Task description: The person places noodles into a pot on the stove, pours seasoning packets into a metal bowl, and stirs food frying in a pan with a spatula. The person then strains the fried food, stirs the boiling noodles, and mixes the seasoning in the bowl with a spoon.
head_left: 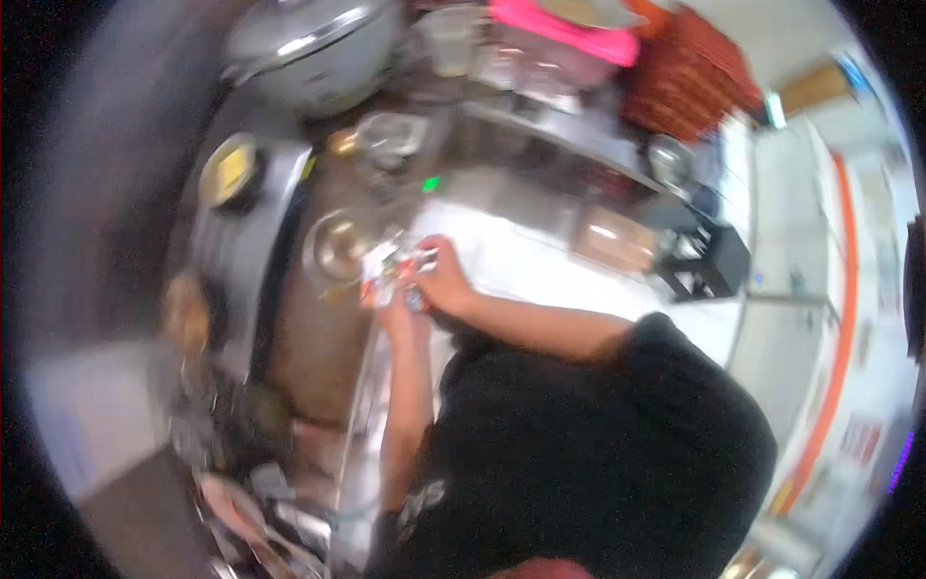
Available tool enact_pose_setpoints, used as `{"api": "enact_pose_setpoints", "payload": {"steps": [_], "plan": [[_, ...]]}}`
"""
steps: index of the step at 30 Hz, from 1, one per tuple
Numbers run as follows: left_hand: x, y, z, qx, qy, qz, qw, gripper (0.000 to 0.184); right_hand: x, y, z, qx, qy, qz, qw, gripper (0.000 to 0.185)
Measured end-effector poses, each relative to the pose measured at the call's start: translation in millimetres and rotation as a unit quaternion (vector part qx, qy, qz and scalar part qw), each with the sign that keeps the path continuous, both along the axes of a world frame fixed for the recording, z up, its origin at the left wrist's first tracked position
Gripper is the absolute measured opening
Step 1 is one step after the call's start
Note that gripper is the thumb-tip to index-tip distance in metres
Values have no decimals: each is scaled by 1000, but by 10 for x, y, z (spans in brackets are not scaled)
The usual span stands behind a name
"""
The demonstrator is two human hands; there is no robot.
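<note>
Motion blurs the whole view. Between my two hands is a small, shiny packet (378, 270) with white, red and silver patches; its contents and print cannot be read. My left hand (399, 315) grips it from below. On its right side, my right hand (444, 278) has its fingers closed on the packet's edge. Just beyond the packet, a round metal bowl (342, 246) sits on the brown worktop (318, 338), and its inside is too blurred to make out.
A big silver pot or cooker (318, 58) stands at the upper left. Below it is a round container with something yellow (231, 172). Toward the back are a clear bowl (389, 135), a pink-rimmed tub (569, 39) and red stacked baskets (685, 72). A black box (709, 256) stands right.
</note>
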State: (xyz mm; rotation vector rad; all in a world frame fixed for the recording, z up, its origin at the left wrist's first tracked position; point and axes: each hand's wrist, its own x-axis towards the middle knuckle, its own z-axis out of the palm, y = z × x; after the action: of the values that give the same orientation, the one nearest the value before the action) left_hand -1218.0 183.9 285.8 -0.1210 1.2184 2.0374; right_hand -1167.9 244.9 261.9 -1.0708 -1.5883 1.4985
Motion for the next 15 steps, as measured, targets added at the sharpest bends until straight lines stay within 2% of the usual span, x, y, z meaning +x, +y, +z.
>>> {"api": "enact_pose_setpoints", "payload": {"steps": [1,2,4,6,7,9,10,12,13,14,15], "plan": [[167,43,12,-1,-49,-45,998,35,237,49,63,-67,-5,8,998,47],[341,61,24,-9,-96,-83,992,33,457,93,266,-160,50,9,986,49],[737,57,-118,-8,-91,-120,989,33,855,208,32,-327,110,72,936,39],[951,167,-258,-12,-65,-141,988,32,1220,274,242,-354,89,53,930,34],[1083,219,-335,-34,16,-172,984,32,1384,291,324,-384,63,53,920,30],[1227,301,-603,-69,163,-219,960,37,1607,295,-22,-377,105,3,920,27],[1268,356,-649,-69,167,-228,957,37,1692,290,-141,-371,136,-39,918,24],[1414,467,-722,-93,240,-315,914,40,1913,310,-48,-381,139,-66,912,24],[1548,541,-766,-108,246,-306,913,42,2045,345,5,-391,148,-91,904,23],[1703,602,-683,-103,250,-312,911,42,2188,409,44,-397,156,-117,897,23],[1852,665,-528,-144,311,-339,876,43,2318,466,-26,-397,148,-136,896,22]]}}
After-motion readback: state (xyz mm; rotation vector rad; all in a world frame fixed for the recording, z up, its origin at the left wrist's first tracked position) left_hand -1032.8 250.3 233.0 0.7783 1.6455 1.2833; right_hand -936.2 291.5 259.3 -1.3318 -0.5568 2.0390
